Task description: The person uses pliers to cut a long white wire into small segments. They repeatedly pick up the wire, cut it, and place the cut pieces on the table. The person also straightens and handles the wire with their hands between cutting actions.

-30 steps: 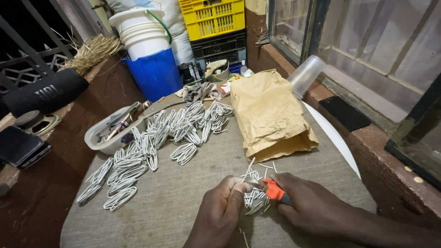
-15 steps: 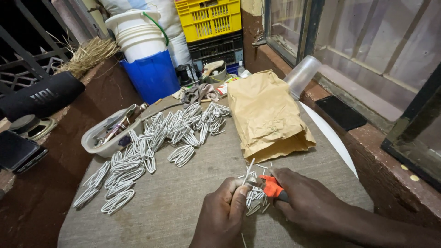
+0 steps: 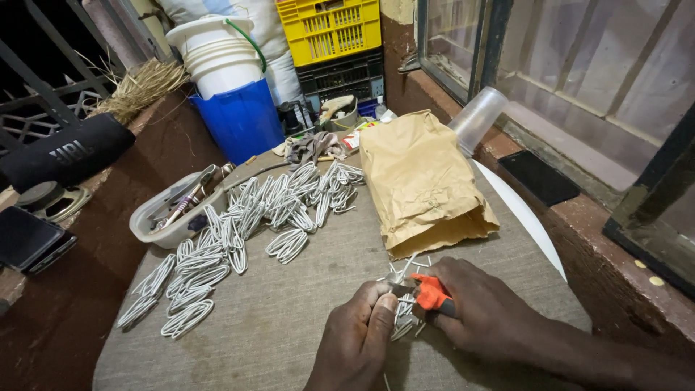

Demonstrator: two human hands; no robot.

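My right hand [image 3: 483, 313] grips orange-handled pliers [image 3: 427, 292], whose jaws meet a piece of white wire. My left hand [image 3: 360, 337] pinches that white wire piece [image 3: 400, 318] at the pliers' tip, just above a small heap of short cut wire bits [image 3: 405, 271] on the grey table cloth. Many bent white wire loops [image 3: 239, 232] lie spread in rows across the table's left and middle, apart from both hands. A crumpled brown paper bag [image 3: 420, 181] lies just beyond my hands.
A white tray with tools [image 3: 156, 217] sits at the table's left edge. Behind stand a blue bucket [image 3: 242, 119] with white pails, yellow crate [image 3: 333, 29], black crate, clear plastic cup [image 3: 478, 116]. A black speaker [image 3: 65, 156] and phone [image 3: 25, 239] rest on the left ledge.
Both hands stay together on the pliers and wire, shifting only slightly. The view has edged a little; the loops and bag have not moved.
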